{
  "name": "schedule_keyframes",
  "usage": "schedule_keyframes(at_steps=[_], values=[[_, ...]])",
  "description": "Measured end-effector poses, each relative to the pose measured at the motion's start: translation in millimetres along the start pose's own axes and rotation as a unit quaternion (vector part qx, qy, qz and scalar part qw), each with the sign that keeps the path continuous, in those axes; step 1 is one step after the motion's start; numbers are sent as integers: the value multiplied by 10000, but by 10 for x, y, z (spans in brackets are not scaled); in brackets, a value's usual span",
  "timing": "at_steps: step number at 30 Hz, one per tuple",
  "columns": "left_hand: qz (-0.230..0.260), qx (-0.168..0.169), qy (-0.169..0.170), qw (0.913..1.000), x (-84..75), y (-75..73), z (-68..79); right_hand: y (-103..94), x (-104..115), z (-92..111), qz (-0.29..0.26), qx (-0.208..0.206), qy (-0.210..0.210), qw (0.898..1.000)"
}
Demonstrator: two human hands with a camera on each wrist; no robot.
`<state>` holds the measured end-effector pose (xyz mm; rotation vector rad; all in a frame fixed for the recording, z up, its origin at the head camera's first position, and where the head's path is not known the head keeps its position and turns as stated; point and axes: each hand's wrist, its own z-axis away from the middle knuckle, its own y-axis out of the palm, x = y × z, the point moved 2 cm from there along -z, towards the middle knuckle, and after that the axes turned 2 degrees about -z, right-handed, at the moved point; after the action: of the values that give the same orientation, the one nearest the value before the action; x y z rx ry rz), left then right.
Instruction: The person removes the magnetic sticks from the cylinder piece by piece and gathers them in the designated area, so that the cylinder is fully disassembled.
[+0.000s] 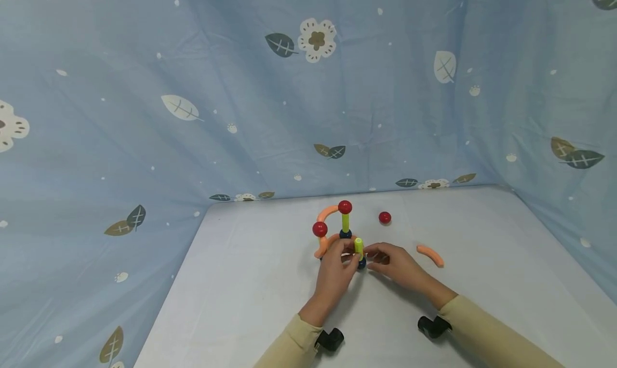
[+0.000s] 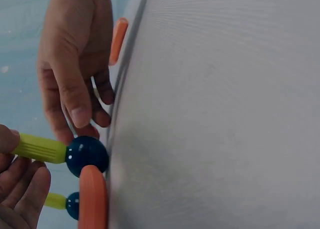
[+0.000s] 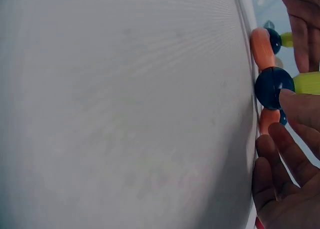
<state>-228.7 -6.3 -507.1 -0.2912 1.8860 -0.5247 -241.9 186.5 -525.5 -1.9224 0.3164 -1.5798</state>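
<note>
A small toy frame of rods and balls stands on the white table. At its near right corner a yellow-green rod (image 1: 359,246) rises upright from a dark blue ball (image 2: 87,156). My left hand (image 1: 336,266) pinches this rod between thumb and fingers. Beside the same ball is my right hand (image 1: 397,264), thumb and fingers loosely bent around its right side and holding nothing. An orange curved piece (image 2: 93,199) joins the ball low down. Red balls (image 1: 345,207) top the frame's back and left posts, linked by an orange arc (image 1: 328,213); my left hand hides part of the base.
Behind the right hand lies a loose red ball (image 1: 384,218). A loose orange curved piece (image 1: 430,255) rests on the table (image 1: 250,293) to its right. A blue patterned cloth (image 1: 270,100) hangs around the table's back and sides.
</note>
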Motion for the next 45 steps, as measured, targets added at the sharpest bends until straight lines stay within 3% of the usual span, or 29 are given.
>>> schedule_keyframes(at_steps=[5, 10, 24, 39, 45], values=[[-77, -46, 157, 9998, -37, -31, -7, 25, 23, -33, -16, 162, -129, 9998], [-84, -26, 95, 9999, -40, -34, -7, 48, 39, -51, -41, 250, -190, 9995], [-174, -58, 77, 9998, -31, -25, -14, 83, 60, -66, 65, 240, -29, 9997], [-803, -226, 359, 9959, -69, 0, 0, 60, 76, -79, 234, 222, -220, 9992], [-1219, -376, 721, 9892, -95, 11, 18, 53, 75, -91, 246, 214, -316, 9990]])
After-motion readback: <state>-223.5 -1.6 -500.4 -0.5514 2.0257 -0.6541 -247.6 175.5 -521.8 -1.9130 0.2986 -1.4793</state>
